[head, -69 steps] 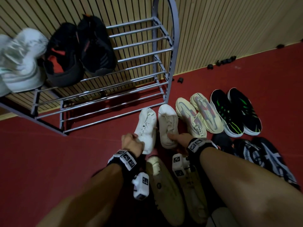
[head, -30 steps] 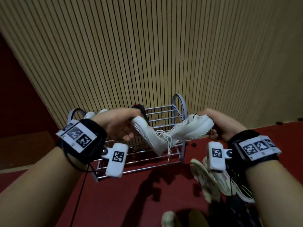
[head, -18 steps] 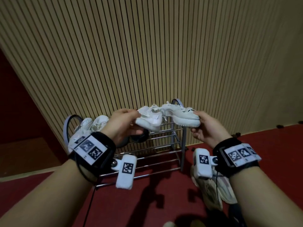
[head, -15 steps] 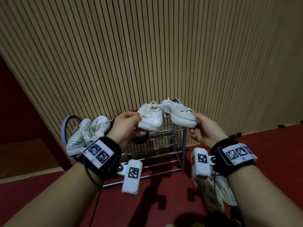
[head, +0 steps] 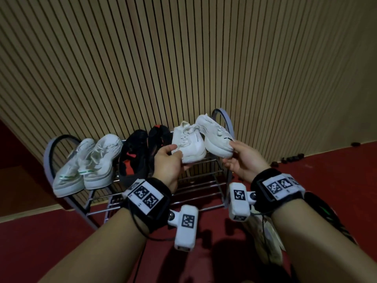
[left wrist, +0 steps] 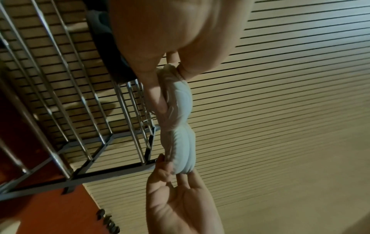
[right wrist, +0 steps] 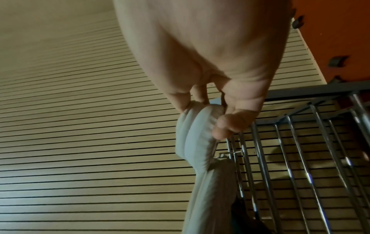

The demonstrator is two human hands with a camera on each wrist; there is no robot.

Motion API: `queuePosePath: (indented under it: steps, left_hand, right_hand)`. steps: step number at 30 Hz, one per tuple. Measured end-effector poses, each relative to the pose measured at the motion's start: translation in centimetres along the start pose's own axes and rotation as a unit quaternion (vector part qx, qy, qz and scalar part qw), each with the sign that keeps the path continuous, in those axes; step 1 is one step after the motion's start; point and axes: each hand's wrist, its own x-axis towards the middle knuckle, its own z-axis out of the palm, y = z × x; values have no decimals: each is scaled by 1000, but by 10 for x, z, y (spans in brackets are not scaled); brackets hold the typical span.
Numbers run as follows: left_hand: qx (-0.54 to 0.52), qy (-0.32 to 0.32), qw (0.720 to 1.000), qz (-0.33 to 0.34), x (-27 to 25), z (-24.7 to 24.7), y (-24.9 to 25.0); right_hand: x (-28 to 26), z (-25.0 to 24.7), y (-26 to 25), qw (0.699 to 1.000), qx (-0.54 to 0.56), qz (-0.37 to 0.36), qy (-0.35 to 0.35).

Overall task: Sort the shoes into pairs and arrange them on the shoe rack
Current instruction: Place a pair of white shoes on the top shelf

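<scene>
My left hand (head: pixel 175 152) pinches the heel of one white sneaker (head: pixel 189 144), and my right hand (head: pixel 229 150) grips the heel of its match (head: pixel 216 133). Both shoes sit side by side, toes toward the wall, at the right end of the top shelf of the grey metal shoe rack (head: pixel 224 121). I cannot tell whether their soles touch the bars. From below, the left wrist view shows the left hand (left wrist: pixel 170 82) on its shoe (left wrist: pixel 180 101). The right wrist view shows the right hand (right wrist: pixel 208 120) on the other shoe (right wrist: pixel 196 142).
On the top shelf stand a white-and-green pair (head: pixel 89 164) at the left and a black-and-red pair (head: pixel 140 152) in the middle. Cream shoes (head: pixel 267 242) and a black-and-green shoe (head: pixel 326 213) lie on the red floor at lower right. A slatted wooden wall (head: pixel 183 58) backs the rack.
Both hands lifted the white sneakers off the floor and carried them up. Over the last half second they moved forward to the right end of the top shelf, beside the black pair.
</scene>
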Motion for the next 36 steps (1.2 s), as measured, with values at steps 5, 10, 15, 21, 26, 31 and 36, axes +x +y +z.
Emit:
queuePosePath:
  steps: [5,10,15,21,26,31,36]
  left_hand:
    - [-1,16,1000,2,20,8,-18]
    - [76,24,996,31,32,10,-29]
    - [262,-35,961,81,34,12,-36]
    - [472,-65,866,152,21,8,-38]
    - [638,-76,741,196,13,4,-42]
    - [685,-62,691,222,17,4,-49]
    - [679,-68,694,231,29,2,-53]
  right_hand:
    - [28,-4,8,997,-60,-15,53]
    - [40,-6,14,989,-114,-39,90]
    - [41,-9,21,973,-174,-81,127]
    - [31,-14,25,936,-291,-153,126]
    - [15,-12,30,831,-503,-227,70]
    - [15,-15,36,792,-549,-256,72]
    - [20,-19,43,786,-535,-295,99]
